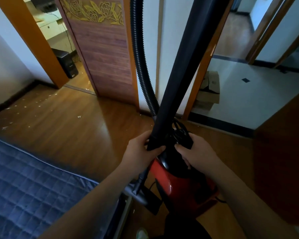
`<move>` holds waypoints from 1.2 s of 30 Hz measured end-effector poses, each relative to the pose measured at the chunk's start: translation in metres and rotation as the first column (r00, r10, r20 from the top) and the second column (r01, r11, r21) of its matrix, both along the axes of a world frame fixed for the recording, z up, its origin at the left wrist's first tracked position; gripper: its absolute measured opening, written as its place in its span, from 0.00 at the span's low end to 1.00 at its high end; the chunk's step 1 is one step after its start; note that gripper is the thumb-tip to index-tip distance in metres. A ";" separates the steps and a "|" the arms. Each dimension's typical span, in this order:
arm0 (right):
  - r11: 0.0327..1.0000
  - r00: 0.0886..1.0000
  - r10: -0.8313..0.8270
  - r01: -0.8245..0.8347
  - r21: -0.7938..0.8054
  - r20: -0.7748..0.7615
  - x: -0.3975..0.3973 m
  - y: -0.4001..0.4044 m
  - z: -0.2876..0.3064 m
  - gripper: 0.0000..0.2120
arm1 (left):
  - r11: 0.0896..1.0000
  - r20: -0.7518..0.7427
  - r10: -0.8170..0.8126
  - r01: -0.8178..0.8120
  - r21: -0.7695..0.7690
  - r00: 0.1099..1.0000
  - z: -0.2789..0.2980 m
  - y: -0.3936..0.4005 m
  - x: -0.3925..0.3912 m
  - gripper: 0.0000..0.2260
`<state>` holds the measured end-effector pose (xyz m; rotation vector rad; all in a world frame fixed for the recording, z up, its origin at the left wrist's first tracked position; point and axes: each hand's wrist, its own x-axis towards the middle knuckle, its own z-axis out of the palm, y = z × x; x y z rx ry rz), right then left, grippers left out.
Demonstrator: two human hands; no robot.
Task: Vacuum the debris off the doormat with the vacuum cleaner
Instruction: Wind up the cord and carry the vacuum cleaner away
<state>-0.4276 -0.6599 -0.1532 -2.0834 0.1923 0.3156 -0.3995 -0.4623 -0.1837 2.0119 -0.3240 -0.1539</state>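
The left hand (141, 149) was clamped on the lower end of a wide black tube (188, 69), with the thumb across its front edge and the fingers curled behind it. The tube rose from this hand up and away to the top of the view. Just to the right, the right hand (195, 152) gripped a black handle (184, 140) on top of the red vacuum cleaner (173, 180), its fingers curled over the handle. The two hands were near each other but not touching.

The red body of the vacuum cleaner was directly below both hands, standing on the wooden floor (72, 128). A ribbed black hose (141, 62) ran from just above the left hand upward, beside the tube. Below the left hand, a thin dark pipe (142, 178) went down to a black floor nozzle (145, 199) beside the red body.

Far to the left of the left hand, and beyond it, small white bits of debris (78, 116) lay scattered on the floor, toward an open wooden door (107, 54) with a gold flower pattern. Below and left of the left arm there was a blue quilted mattress (33, 192). Whether it was the doormat could not be told. Beyond the right hand, flattened cardboard (209, 94) leaned behind a glass panel.
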 end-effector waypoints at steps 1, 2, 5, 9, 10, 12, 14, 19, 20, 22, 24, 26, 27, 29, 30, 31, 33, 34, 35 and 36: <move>1.000 1.000 0.013 -0.013 0.005 0.003 0.020 -0.002 -0.002 0.03 | 1.000 -0.004 0.007 -0.007 0.013 1.000 -0.001 -0.002 0.017 0.20; 1.000 1.000 0.026 -0.026 0.014 0.007 0.039 -0.005 -0.004 0.04 | 0.999 -0.008 0.013 -0.013 0.029 1.000 -0.002 -0.004 0.034 0.21; 0.994 0.997 0.072 -0.074 0.075 0.019 0.098 -0.016 -0.014 0.06 | 0.996 -0.025 0.069 -0.067 0.067 0.997 -0.008 -0.014 0.086 0.21; 0.982 0.989 0.147 -0.149 0.119 0.027 0.175 -0.027 -0.014 0.04 | 0.982 -0.041 0.173 -0.169 0.084 0.984 -0.004 -0.025 0.144 0.18; 0.977 0.985 0.168 -0.171 0.126 0.034 0.192 -0.028 -0.013 0.04 | 0.976 -0.035 0.204 -0.200 0.089 0.978 -0.002 -0.026 0.157 0.17; 0.966 0.972 0.227 -0.233 0.109 0.060 0.228 -0.026 -0.010 0.03 | 0.960 -0.011 0.263 -0.260 0.107 0.965 0.002 -0.025 0.180 0.16; 0.954 0.956 0.286 -0.291 0.079 0.066 0.260 -0.018 -0.008 0.02 | 0.941 -0.003 0.325 -0.322 0.106 0.946 0.005 -0.020 0.199 0.16; 0.912 0.914 0.398 -0.404 0.078 0.083 0.335 0.016 -0.006 0.04 | 0.875 0.017 0.480 -0.480 0.062 0.877 0.010 0.007 0.243 0.15; 0.902 0.904 0.419 -0.425 0.077 0.086 0.348 0.025 -0.007 0.05 | 0.860 0.024 0.507 -0.508 0.057 0.862 0.009 0.015 0.252 0.14; 0.885 0.886 0.456 -0.462 0.064 0.088 0.371 0.047 -0.008 0.05 | 0.828 0.016 0.559 -0.559 0.044 0.829 0.007 0.034 0.269 0.13; 0.870 0.870 0.486 -0.491 0.043 0.087 0.395 0.072 -0.009 0.06 | 0.801 0.003 0.598 -0.598 0.025 0.802 0.003 0.055 0.287 0.15; 0.855 0.853 0.517 -0.519 0.012 0.075 0.420 0.099 -0.012 0.06 | 0.781 -0.006 0.624 -0.624 0.009 0.781 -0.002 0.077 0.304 0.16; 0.848 0.846 0.528 -0.530 0.004 0.072 0.433 0.114 -0.014 0.05 | 0.772 -0.011 0.635 -0.635 0.003 0.772 -0.005 0.090 0.313 0.17; 0.831 0.829 0.555 -0.556 -0.009 0.060 0.457 0.147 -0.018 0.04 | 0.751 -0.034 0.660 -0.661 0.000 0.750 -0.007 0.117 0.330 0.18; 0.818 0.817 0.574 -0.575 -0.015 0.054 0.470 0.165 -0.019 0.04 | 0.733 -0.037 0.680 -0.680 0.001 0.732 -0.008 0.131 0.338 0.17; 0.806 0.804 0.592 -0.592 -0.016 0.053 0.481 0.184 -0.018 0.03 | 0.714 -0.033 0.700 -0.700 0.001 0.713 -0.008 0.146 0.346 0.17; 0.788 0.787 0.615 -0.616 0.005 0.053 0.501 0.219 -0.016 0.03 | 0.686 -0.032 0.727 -0.727 0.011 0.686 -0.007 0.176 0.360 0.17; 0.776 0.775 0.629 -0.631 0.019 0.059 0.512 0.236 -0.014 0.03 | 0.677 -0.032 0.736 -0.736 0.020 0.676 -0.005 0.192 0.367 0.18; 0.761 0.760 0.646 -0.649 0.024 0.065 0.522 0.253 -0.011 0.02 | 0.666 -0.025 0.746 -0.745 0.030 0.666 -0.002 0.208 0.375 0.18; 0.747 0.747 0.661 -0.664 0.023 0.068 0.532 0.268 -0.010 0.02 | 0.652 -0.013 0.758 -0.757 0.037 0.652 -0.001 0.225 0.383 0.17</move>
